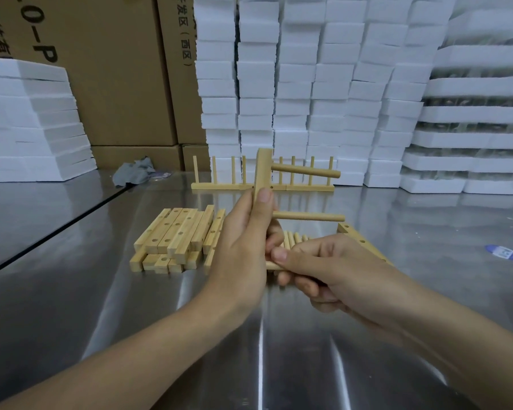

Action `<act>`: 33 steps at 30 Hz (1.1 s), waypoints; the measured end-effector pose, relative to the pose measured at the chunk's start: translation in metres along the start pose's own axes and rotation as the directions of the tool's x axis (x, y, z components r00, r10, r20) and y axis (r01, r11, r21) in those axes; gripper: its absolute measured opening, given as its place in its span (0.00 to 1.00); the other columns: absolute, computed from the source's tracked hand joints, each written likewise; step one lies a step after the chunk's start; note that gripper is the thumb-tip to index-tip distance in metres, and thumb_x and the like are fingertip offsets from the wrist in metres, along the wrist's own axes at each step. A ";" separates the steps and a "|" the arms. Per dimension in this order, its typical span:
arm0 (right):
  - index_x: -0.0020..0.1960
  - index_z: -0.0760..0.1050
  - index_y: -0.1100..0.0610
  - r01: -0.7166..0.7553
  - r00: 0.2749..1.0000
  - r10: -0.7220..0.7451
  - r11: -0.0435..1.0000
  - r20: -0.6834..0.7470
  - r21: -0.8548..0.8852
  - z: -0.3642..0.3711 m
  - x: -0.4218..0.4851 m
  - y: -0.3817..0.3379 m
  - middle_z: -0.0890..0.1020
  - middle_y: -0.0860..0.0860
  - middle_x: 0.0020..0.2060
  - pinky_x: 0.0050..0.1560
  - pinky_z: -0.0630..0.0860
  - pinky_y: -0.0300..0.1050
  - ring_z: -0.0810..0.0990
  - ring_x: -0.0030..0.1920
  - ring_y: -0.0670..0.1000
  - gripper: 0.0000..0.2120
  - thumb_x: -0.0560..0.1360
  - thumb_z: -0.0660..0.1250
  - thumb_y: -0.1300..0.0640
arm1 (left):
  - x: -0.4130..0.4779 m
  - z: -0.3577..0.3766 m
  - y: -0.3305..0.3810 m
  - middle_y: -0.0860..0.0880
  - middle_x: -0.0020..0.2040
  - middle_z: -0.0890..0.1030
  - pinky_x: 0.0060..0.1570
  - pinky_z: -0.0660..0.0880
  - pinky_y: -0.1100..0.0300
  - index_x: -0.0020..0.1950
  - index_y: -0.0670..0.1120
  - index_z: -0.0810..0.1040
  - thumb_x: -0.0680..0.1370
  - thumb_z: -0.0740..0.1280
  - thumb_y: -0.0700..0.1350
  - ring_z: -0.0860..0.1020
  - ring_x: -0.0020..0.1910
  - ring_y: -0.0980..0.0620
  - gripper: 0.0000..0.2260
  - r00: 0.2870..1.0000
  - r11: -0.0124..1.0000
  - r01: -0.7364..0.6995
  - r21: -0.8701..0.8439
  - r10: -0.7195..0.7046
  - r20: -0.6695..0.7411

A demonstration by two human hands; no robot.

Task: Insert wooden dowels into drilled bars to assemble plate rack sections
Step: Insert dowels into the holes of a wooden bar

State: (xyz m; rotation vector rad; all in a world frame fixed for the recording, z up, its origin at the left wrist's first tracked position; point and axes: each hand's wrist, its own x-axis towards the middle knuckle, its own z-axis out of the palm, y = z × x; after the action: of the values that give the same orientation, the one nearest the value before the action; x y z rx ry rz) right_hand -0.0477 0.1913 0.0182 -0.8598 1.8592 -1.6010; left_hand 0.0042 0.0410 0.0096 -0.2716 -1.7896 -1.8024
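Gripping squared drilled bar (263, 173): left hand (243, 250) | right hand (335, 267) pinching seemingly round dowel (271, 265), mostly hidden

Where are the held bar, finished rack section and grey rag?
held bar (263, 173), head view, upper face above the thumb.
finished rack section (219, 187), head view, left base bar.
grey rag (134, 173), head view, middle of cloth.

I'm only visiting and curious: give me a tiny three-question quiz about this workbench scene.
1. True or false: the bar in the left hand already carries two dowels.
2. What does the right hand pinch? A) a dowel B) a cloth C) a foam block
3. Fill in: the stack of loose drilled bars lies to the ___ of the hands.
Key: 1 true; 2 A; 3 left.
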 end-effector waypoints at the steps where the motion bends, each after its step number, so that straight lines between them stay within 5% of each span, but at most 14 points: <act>1: 0.44 0.85 0.58 -0.021 1.000 0.021 1.000 0.021 0.015 -0.003 0.000 -0.001 0.73 0.50 0.28 0.27 0.61 0.36 0.63 0.25 0.45 0.18 0.74 0.77 0.42 | 0.000 0.000 -0.002 0.50 0.35 0.68 0.35 0.70 0.65 0.50 0.44 0.72 0.85 0.57 0.62 0.68 0.34 0.54 0.21 1.000 0.999 -0.013 0.037 0.012 0.009; 3: 0.47 0.84 0.55 -0.078 0.995 0.074 0.995 0.067 0.068 -0.007 -0.001 -0.004 0.74 0.50 0.32 0.28 0.63 0.36 0.64 0.28 0.46 0.12 0.72 0.79 0.47 | 0.000 -0.001 -0.006 0.53 0.37 0.72 0.42 0.73 0.64 0.51 0.49 0.75 0.86 0.54 0.65 0.74 0.38 0.54 0.21 0.999 0.992 -0.048 0.115 0.045 0.028; 6: 0.45 0.82 0.55 -0.118 0.988 0.091 0.966 0.122 0.230 -0.015 -0.001 -0.008 0.77 0.55 0.36 0.29 0.68 0.37 0.71 0.31 0.47 0.07 0.70 0.75 0.55 | 0.000 -0.005 -0.010 0.56 0.53 0.81 0.64 0.74 0.61 0.63 0.55 0.76 0.80 0.52 0.72 0.79 0.59 0.60 0.27 1.000 0.981 -0.007 0.192 0.002 0.029; 7: 0.46 0.83 0.58 -0.123 0.988 0.086 0.946 0.131 0.301 -0.019 -0.001 -0.009 0.79 0.57 0.38 0.30 0.71 0.38 0.74 0.32 0.48 0.08 0.69 0.74 0.56 | 0.002 -0.006 -0.012 0.61 0.50 0.80 0.65 0.74 0.60 0.61 0.59 0.76 0.79 0.51 0.74 0.79 0.57 0.64 0.26 1.000 0.981 0.004 0.195 -0.007 0.016; 9: 0.49 0.85 0.62 -0.117 0.990 0.075 0.904 0.117 0.412 -0.025 -0.001 -0.008 0.83 0.60 0.43 0.34 0.76 0.38 0.80 0.35 0.50 0.13 0.67 0.74 0.58 | 0.006 -0.008 -0.011 0.63 0.42 0.75 0.57 0.77 0.62 0.53 0.63 0.74 0.76 0.50 0.76 0.77 0.47 0.63 0.22 1.000 0.983 0.009 0.181 -0.005 -0.019; 12: 0.54 0.87 0.62 -0.016 1.000 0.006 0.899 0.024 0.437 -0.027 0.002 -0.006 0.84 0.57 0.46 0.38 0.79 0.38 0.81 0.39 0.48 0.13 0.70 0.76 0.58 | 0.009 -0.007 -0.008 0.58 0.39 0.75 0.42 0.78 0.59 0.62 0.63 0.70 0.78 0.49 0.78 0.77 0.38 0.58 0.26 0.997 0.989 0.068 0.132 -0.062 -0.049; 14: 0.56 0.87 0.60 0.070 0.997 -0.049 0.932 -0.068 0.355 -0.026 0.005 -0.004 0.83 0.54 0.44 0.37 0.76 0.38 0.78 0.38 0.47 0.15 0.72 0.76 0.55 | 0.009 -0.006 -0.007 0.52 0.36 0.81 0.33 0.76 0.61 0.64 0.75 0.65 0.79 0.53 0.75 0.79 0.33 0.54 0.16 0.995 0.994 0.097 0.045 -0.096 -0.021; 17: 0.56 0.87 0.53 0.138 0.970 -0.116 0.987 -0.216 0.088 -0.025 0.007 -0.002 0.85 0.51 0.45 0.43 0.75 0.41 0.80 0.43 0.47 0.15 0.71 0.80 0.50 | 0.008 -0.004 -0.005 0.51 0.45 0.88 0.33 0.79 0.61 0.55 0.87 0.61 0.80 0.59 0.69 0.86 0.40 0.48 0.11 0.992 0.991 0.124 -0.042 -0.125 -0.019; 19: 0.55 0.87 0.49 0.164 0.939 -0.169 0.986 -0.298 -0.042 -0.027 0.007 -0.002 0.88 0.50 0.48 0.46 0.78 0.42 0.84 0.48 0.47 0.14 0.71 0.79 0.46 | 0.009 -0.004 -0.006 0.51 0.50 0.88 0.34 0.81 0.60 0.54 0.84 0.67 0.81 0.61 0.66 0.88 0.46 0.46 0.09 0.989 0.983 0.143 -0.116 -0.147 -0.025; 22: 0.53 0.87 0.47 0.228 0.913 -0.253 0.967 -0.321 -0.114 -0.028 0.006 -0.002 0.89 0.50 0.49 0.45 0.80 0.39 0.86 0.51 0.48 0.13 0.70 0.77 0.45 | 0.008 -0.003 -0.010 0.47 0.53 0.88 0.38 0.83 0.57 0.67 0.67 0.69 0.81 0.64 0.64 0.89 0.50 0.44 0.15 0.973 0.953 0.222 -0.206 -0.229 -0.013; 27: 0.53 0.88 0.52 0.225 0.882 -0.291 0.951 -0.370 -0.212 -0.039 0.010 -0.003 0.89 0.49 0.48 0.48 0.82 0.38 0.87 0.50 0.46 0.07 0.76 0.76 0.54 | 0.008 -0.005 -0.014 0.49 0.55 0.89 0.44 0.86 0.56 0.69 0.51 0.72 0.81 0.68 0.58 0.88 0.54 0.44 0.19 0.939 0.911 0.338 -0.237 -0.344 0.017; 33: 0.55 0.87 0.52 0.061 0.841 -0.185 0.966 -0.509 -0.250 -0.110 0.028 0.002 0.89 0.47 0.48 0.54 0.78 0.39 0.87 0.50 0.45 0.08 0.77 0.74 0.59 | 0.005 0.000 -0.033 0.54 0.47 0.86 0.37 0.81 0.58 0.68 0.56 0.76 0.82 0.72 0.50 0.88 0.43 0.45 0.14 0.912 0.920 0.393 -0.010 -0.388 0.135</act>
State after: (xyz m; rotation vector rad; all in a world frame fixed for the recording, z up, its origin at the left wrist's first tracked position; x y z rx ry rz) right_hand -0.1482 0.2416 0.0330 -0.6804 2.4519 -1.8715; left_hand -0.0178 0.0378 -0.0158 -0.0443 -2.0146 -2.1365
